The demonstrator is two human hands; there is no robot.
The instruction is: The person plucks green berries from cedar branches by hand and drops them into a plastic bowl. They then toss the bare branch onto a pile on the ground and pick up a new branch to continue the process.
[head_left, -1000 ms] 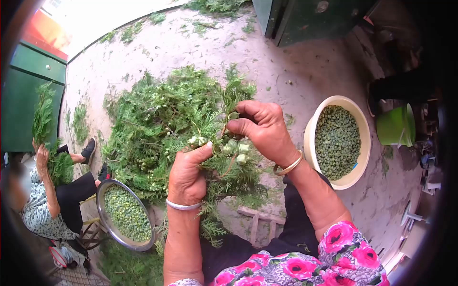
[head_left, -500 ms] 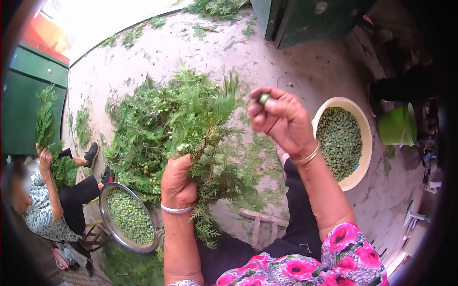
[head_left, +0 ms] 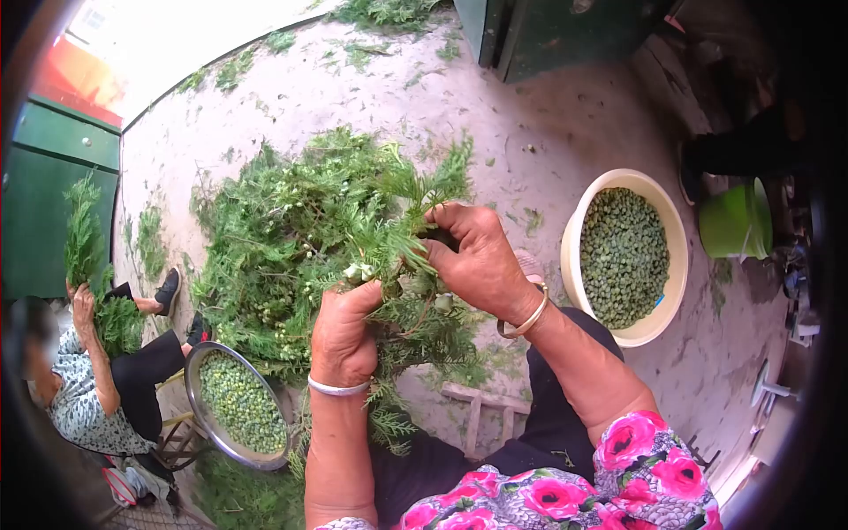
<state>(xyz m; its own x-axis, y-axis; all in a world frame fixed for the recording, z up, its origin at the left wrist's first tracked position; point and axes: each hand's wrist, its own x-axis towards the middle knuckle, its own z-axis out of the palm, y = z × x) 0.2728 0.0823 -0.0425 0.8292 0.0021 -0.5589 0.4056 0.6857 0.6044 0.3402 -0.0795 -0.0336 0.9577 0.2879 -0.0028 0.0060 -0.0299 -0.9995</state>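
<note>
My left hand (head_left: 344,338) is closed around a leafy green branch (head_left: 406,322) that carries pale green cones. Against the upper part of that branch, my right hand (head_left: 480,263) has its thumb and fingers pressed together; what lies between the fingertips is hidden by foliage. Beyond both hands spreads a heap of cut branches (head_left: 265,238) on the floor. To the right stands a cream basin (head_left: 572,256) full of small green cones. A metal basin (head_left: 193,389) at the left holds more cones.
Another person (head_left: 93,389) sits at the far left holding a green sprig (head_left: 82,230). A lime-green bucket (head_left: 726,225) stands at the right. Near my knees is a small wooden frame (head_left: 486,399). Green doors (head_left: 574,35) are at the top, with scattered sprigs on the floor.
Half a second ago my right hand was raised away from the branch with a green cone in its fingers. Now it is back at the branch, and that cone is no longer visible in it.
</note>
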